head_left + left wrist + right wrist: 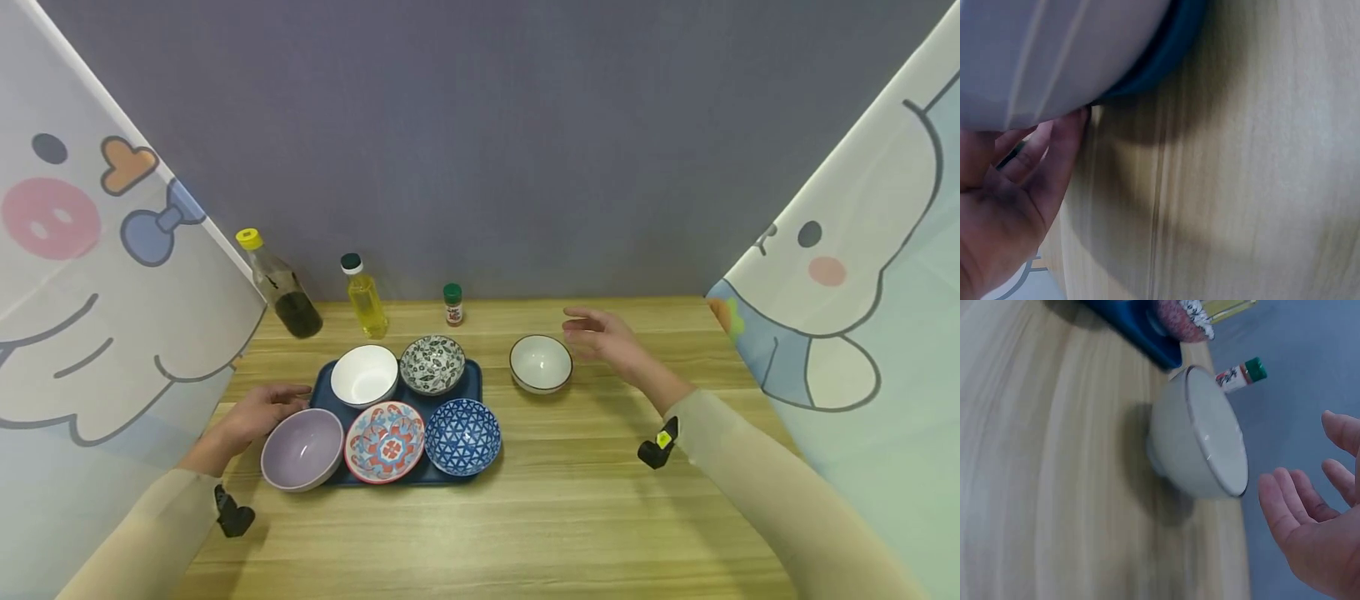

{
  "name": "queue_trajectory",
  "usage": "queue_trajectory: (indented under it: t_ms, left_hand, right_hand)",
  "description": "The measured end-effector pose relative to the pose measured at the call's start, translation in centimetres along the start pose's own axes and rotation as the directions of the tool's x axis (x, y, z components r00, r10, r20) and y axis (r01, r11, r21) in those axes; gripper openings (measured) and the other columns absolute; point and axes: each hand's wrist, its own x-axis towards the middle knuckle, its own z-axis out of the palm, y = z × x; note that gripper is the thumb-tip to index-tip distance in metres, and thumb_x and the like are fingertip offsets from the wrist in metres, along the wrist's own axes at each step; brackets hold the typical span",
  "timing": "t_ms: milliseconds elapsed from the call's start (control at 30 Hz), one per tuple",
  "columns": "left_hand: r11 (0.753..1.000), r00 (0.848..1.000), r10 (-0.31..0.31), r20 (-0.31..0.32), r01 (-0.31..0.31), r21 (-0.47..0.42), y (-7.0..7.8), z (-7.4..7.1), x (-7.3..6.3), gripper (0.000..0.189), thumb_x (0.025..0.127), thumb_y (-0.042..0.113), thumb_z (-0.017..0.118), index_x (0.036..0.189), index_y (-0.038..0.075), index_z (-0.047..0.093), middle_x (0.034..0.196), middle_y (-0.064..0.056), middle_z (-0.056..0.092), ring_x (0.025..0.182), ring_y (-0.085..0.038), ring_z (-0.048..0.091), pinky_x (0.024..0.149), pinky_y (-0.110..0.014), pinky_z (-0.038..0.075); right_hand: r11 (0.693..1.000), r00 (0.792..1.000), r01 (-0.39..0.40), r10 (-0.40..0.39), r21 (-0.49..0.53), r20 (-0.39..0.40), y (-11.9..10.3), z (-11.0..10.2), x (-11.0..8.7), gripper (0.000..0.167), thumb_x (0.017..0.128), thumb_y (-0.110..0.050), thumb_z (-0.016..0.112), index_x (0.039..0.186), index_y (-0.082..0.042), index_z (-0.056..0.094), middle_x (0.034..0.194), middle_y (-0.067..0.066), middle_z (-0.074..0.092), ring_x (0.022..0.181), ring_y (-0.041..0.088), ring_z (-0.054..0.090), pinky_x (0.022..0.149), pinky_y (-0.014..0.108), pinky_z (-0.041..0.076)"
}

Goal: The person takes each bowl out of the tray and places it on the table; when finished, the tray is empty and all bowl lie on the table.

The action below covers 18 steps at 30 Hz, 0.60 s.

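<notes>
A white bowl with a dark rim stands alone on the wooden table, right of a dark blue tray. My right hand hovers just right of that bowl with its fingers spread, not touching it. My left hand lies at the tray's left edge, fingertips against the underside of a lilac bowl. The tray also carries a plain white bowl, a green leaf-patterned bowl, a red and blue patterned bowl and a blue triangle-patterned bowl.
Along the back of the table stand a dark sauce bottle with a yellow cap, a yellow oil bottle and a small green-capped spice jar. Cartoon-printed curtains hang at both sides. Bare wood lies in front of the tray.
</notes>
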Motion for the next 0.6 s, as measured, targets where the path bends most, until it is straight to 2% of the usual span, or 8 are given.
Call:
queue_trajectory:
  t_ms: [133,200,433,600]
  left_hand:
    - [1.000,1.000,-0.007,-0.015,0.007,-0.014,-0.3,0.1,0.4,0.041,0.099,0.004,0.059,0.138,-0.009,0.058,0.124,-0.025,0.070,0.127,-0.046,0.056,0.086,-0.026,0.052]
    - [1.000,1.000,-0.013,-0.024,0.013,-0.017,-0.5,0.1,0.3,0.040,0.098,0.001,0.059,0.137,-0.010,0.059,0.121,-0.025,0.071,0.123,-0.044,0.059,0.080,-0.022,0.051]
    - [1.000,0.999,0.000,-0.043,-0.001,-0.013,-0.5,0.3,0.4,0.042,0.094,-0.007,0.057,0.135,-0.012,0.059,0.117,-0.028,0.070,0.109,-0.037,0.067,0.075,-0.026,0.054]
    - [1.000,0.998,0.023,-0.052,-0.024,-0.002,-0.5,0.4,0.4,0.039,0.094,-0.006,0.060,0.133,-0.012,0.060,0.112,-0.025,0.072,0.098,-0.024,0.068,0.074,-0.025,0.054]
  right_hand:
    - [1.000,0.999,0.004,-0.005,0.030,0.036,-1.6,1.4,0.9,0.061,0.100,-0.010,0.067,0.155,-0.005,0.041,0.146,0.025,0.051,0.134,0.039,0.054,0.105,0.055,0.049]
    - [0.999,0.998,0.007,-0.010,0.037,0.070,-2.3,2.5,1.5,0.063,0.099,-0.009,0.068,0.156,-0.005,0.041,0.146,0.025,0.051,0.133,0.041,0.055,0.104,0.055,0.050]
    - [1.000,0.982,-0.018,0.015,0.015,0.189,-3.2,6.4,3.5,0.065,0.099,-0.013,0.070,0.157,-0.011,0.040,0.147,0.023,0.050,0.131,0.042,0.057,0.105,0.053,0.050]
    - [0.998,0.962,-0.043,0.052,-0.038,0.266,-3.3,9.2,4.8,0.072,0.096,-0.014,0.073,0.158,-0.013,0.037,0.152,0.025,0.045,0.130,0.038,0.058,0.108,0.055,0.047]
